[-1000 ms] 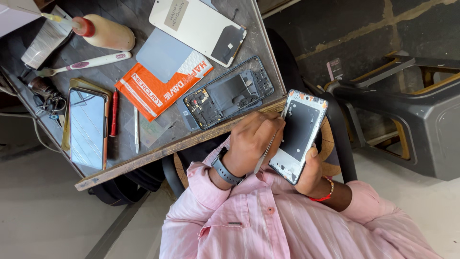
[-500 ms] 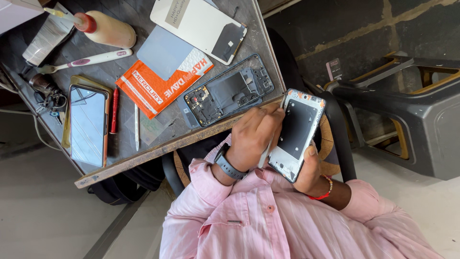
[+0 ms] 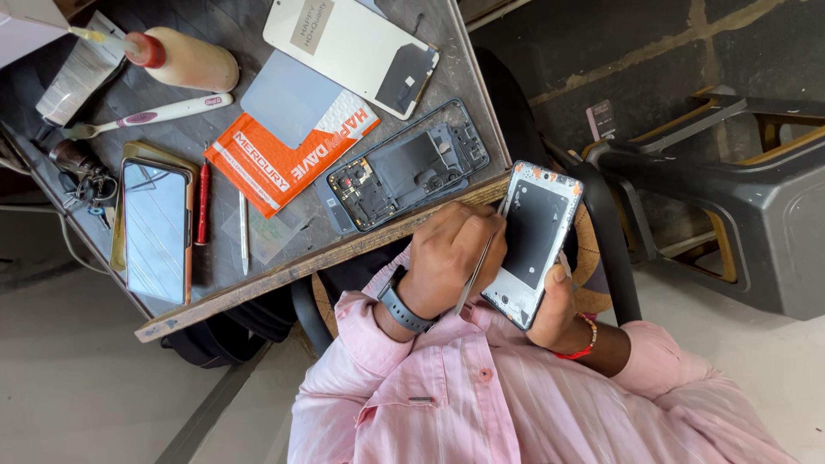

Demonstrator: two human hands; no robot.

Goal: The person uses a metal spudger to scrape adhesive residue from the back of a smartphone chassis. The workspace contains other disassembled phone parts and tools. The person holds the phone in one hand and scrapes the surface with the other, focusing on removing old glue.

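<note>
The head view looks down past a pink shirt [image 3: 516,404] onto a grey desk [image 3: 284,258], whose far edge is cut off by the top of the frame.

The left hand [image 3: 451,253], a dark watch [image 3: 404,305] on its wrist, has its grip closed round thin metal tweezers [image 3: 477,271]. The tip meets the left edge of the phone frame [image 3: 533,241], but where it touches is too small to make out. The right hand [image 3: 559,309] holds that phone frame from beneath, off the near right corner of the desk; most of the hand is hidden behind it, and only the thumb and a red bracelet [image 3: 580,339] show.

On the desk lie three more phone parts: one opened phone body [image 3: 404,167] with bare circuitry just left of the hands, one white back panel [image 3: 352,47] cut off at the top, and one phone with a glossy screen [image 3: 155,228] at the far left. There is also one orange packet [image 3: 275,159], one red pen [image 3: 203,202], one white stick [image 3: 244,232], one toothbrush [image 3: 146,116] and one red-capped bottle [image 3: 185,60]. A tangle of keys [image 3: 82,172] at the left edge is hard to read.
</note>
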